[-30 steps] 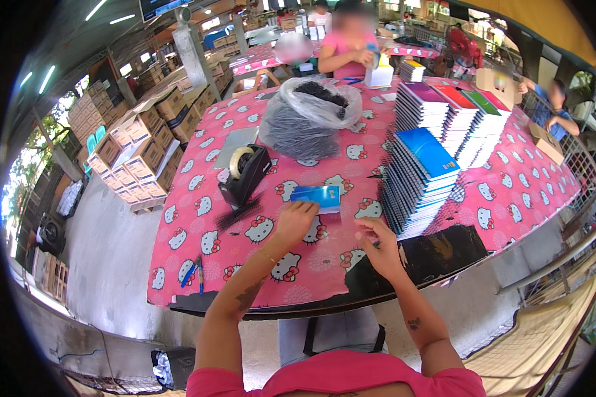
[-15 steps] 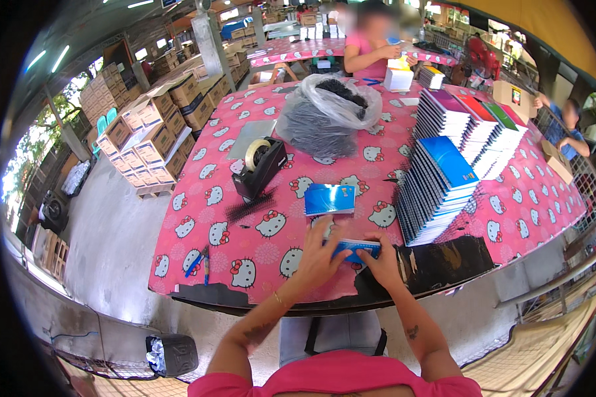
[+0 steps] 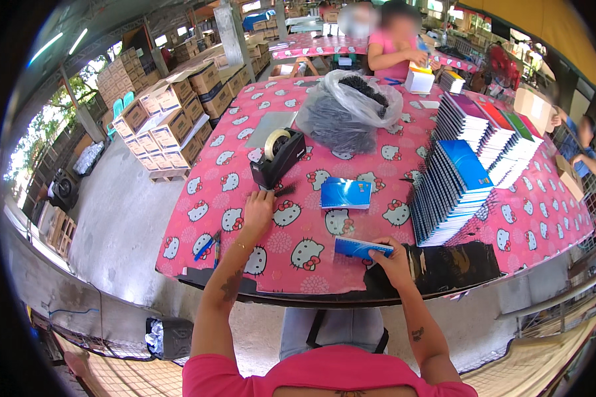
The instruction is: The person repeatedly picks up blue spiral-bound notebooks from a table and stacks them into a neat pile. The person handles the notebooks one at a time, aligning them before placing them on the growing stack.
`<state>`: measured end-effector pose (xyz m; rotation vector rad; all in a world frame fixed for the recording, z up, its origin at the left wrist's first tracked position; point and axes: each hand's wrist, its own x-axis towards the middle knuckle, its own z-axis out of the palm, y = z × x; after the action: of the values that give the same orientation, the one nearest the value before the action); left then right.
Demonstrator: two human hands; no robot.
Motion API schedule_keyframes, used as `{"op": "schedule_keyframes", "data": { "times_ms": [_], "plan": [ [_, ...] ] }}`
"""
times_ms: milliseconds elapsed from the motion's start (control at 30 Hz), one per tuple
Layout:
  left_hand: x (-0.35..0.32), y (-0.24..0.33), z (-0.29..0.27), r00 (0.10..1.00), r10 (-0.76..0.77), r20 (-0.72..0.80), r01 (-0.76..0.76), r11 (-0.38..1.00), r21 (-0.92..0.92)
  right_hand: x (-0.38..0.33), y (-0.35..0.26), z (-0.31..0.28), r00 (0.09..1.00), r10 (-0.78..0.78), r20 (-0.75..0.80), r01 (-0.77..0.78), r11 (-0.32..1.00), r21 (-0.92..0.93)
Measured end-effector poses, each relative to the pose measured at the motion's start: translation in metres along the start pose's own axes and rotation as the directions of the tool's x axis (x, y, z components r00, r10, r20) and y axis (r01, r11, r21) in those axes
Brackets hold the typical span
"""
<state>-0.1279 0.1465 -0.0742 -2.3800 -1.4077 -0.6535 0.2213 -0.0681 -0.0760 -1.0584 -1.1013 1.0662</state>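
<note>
My right hand [image 3: 393,259] grips the right end of a small blue-covered notepad [image 3: 355,248], thumb on top. Its long edge has a row of punched holes, and it is held just over the table near the front edge. My left hand [image 3: 258,210] is at a small pile of black spiral binding coils [image 3: 286,190], right below the black tape dispenser [image 3: 278,159]. The left fingers are drawn together over the coils and hide what they pinch. Another blue notepad [image 3: 346,193] lies flat beyond the held one.
A tall stack of blue spiral notebooks [image 3: 465,162] stands on the right, other colours behind. A clear plastic bag [image 3: 351,109] of black coils sits at the back. Pens [image 3: 212,246] lie front left. A co-worker [image 3: 394,49] sits across the table [image 3: 198,245].
My left hand has left the notepad and reached forward and left to the coils. My right hand still holds the notepad. The whole view has shifted a little.
</note>
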Motion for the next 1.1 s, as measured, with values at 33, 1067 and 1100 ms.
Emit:
{"op": "schedule_keyframes", "data": {
  "times_ms": [33,1067,1100],
  "plan": [
    [-0.002,0.006,-0.001,0.999,0.021,-0.048,-0.022,1.0,-0.02,0.0,0.002,0.001,1.0,-0.009,-0.02,0.009,1.0,-0.01],
    [-0.026,0.138,-0.093,0.999,0.025,0.02,-0.002,0.657,-0.754,0.002,0.002,0.009,0.997,0.01,0.075,-0.006,0.999,-0.051],
    [-0.029,0.145,-0.097,0.998,0.029,0.049,0.022,0.589,-0.808,0.003,0.003,0.007,0.998,0.0,0.068,0.004,0.998,-0.063]
  ]
}}
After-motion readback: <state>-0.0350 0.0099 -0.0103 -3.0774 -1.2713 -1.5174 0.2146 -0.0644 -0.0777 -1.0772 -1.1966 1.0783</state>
